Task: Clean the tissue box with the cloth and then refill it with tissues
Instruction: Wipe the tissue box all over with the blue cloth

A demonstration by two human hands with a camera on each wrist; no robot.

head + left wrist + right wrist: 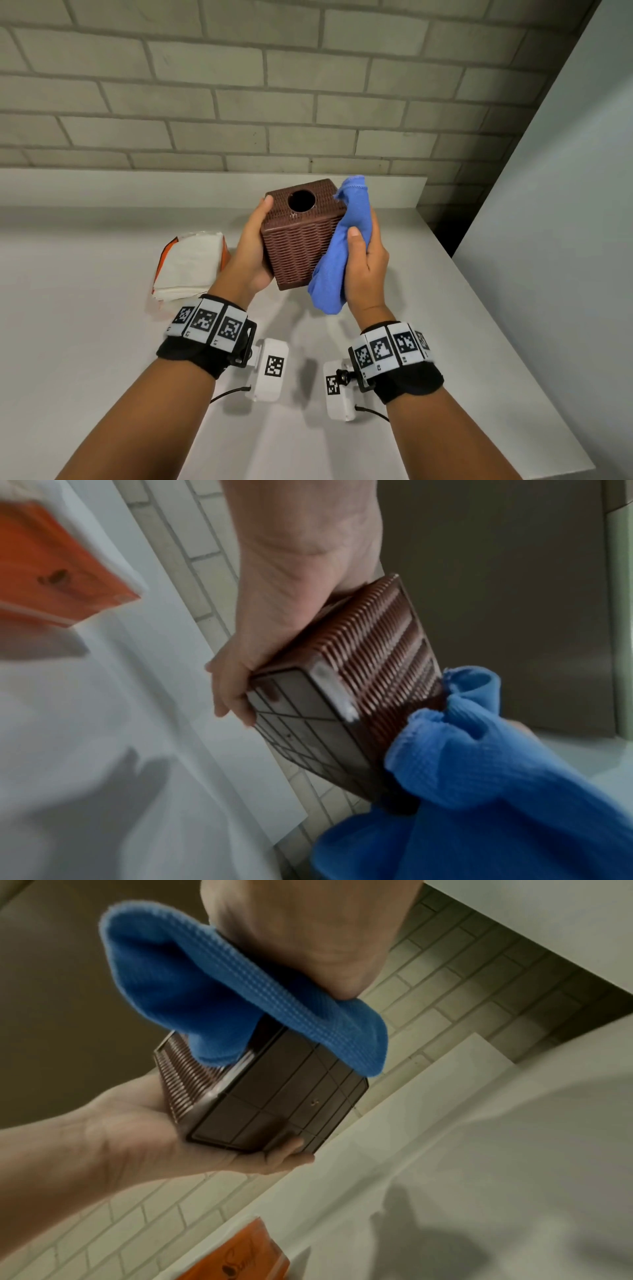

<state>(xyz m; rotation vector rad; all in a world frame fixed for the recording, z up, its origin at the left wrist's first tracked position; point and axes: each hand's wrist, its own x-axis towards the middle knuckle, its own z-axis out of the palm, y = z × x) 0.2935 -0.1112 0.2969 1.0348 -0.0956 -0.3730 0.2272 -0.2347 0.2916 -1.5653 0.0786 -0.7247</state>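
L hand [251, 246] grips brown wicker tissue box [298, 240], hole dark; R hand [368, 260] clamps blue cloth [342, 246] against its side. Tissue pack [188, 263] on tabletop [102, 342].

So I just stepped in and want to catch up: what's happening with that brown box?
A person is cleaning a brown woven tissue box. Their left hand holds it up off the white counter, gripping its left side. Their right hand grips a blue cloth and presses it against the box's right side. The round hole on top shows no tissue. A pack of white tissues in an orange wrapper lies on the counter to the left, so refilling has not begun.
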